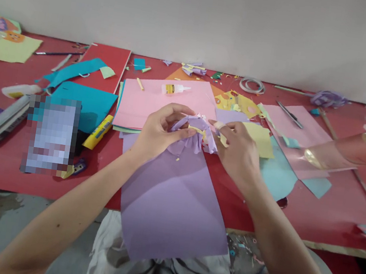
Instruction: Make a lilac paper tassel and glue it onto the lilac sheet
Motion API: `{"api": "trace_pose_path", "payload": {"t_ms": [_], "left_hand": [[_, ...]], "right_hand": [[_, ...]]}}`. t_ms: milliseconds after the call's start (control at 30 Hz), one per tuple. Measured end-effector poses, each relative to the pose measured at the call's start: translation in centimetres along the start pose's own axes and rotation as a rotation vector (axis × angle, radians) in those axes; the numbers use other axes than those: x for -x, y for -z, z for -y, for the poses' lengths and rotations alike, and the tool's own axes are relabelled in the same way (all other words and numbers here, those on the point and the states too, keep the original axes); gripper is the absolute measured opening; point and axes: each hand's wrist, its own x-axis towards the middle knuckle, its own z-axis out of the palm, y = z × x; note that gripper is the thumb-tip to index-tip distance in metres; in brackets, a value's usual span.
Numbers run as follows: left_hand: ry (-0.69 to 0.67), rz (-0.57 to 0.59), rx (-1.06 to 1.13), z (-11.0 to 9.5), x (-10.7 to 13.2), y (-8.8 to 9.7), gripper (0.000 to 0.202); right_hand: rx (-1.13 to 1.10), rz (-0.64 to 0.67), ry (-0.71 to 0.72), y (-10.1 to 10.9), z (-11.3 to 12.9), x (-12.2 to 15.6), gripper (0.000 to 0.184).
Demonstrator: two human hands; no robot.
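The desk (335, 217) carries a purple sheet (173, 203). Over the sheet's far end, the left hand (162, 127) pinches a paper curl (195, 144), which too hard a squeeze could crease; the right hand (239, 149) is at its edge, grip impossible to tell. Beyond the sheet lies a glue bottle (175, 89).

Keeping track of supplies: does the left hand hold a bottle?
No, the left hand holds gathered purple paper, and the small nozzle bottle lies on the pink paper.
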Motion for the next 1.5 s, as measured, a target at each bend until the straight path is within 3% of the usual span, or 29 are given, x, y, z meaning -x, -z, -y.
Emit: {"api": "trace_pose_path", "payload": {"t_ms": [67,167,267,467,567,733,1233,1500], "left_hand": [[-0.043,-0.018,0.012,0.0,0.0,-0.1,0.037],[-0.096,-0.027,0.017,-0.3,0.3,-0.2,0.032],[-0.127,0.018,0.018,-0.8,0.7,-0.4,0.025],[-0.311,0.161,0.047,-1.5,1.2,-0.4,0.013],[-0.38,0.25,0.064,-1.6,1.3,-0.5,0.011],[-0.466,0.255,0.057,-1.7,1.3,-0.7,0.008],[-0.487,0.214,-0.019,-1.9,1.3,-0.7,0.007],[-0.421,0.161,-0.01,-1.5,1.1,-0.8,0.012]], "right_hand": [[-0.246,-0.099,0.038,0.3,0.4,-0.1,0.021],[-0.603,-0.124,0.118,0.6,1.0,0.0,0.012],[-0.752,-0.14,0.242,0.5,1.5,0.4,0.01],[-0.631,-0.436,0.562,0.7,2.4,0.9,0.02],[-0.557,-0.488,0.633,1.3,2.7,1.2,0.018],[-0.563,-0.481,0.65,1.8,3.0,1.5,0.016],[-0.56,-0.465,0.631,1.5,2.9,1.8,0.026],[-0.591,-0.493,0.623,1.2,3.1,1.2,0.024]]}}
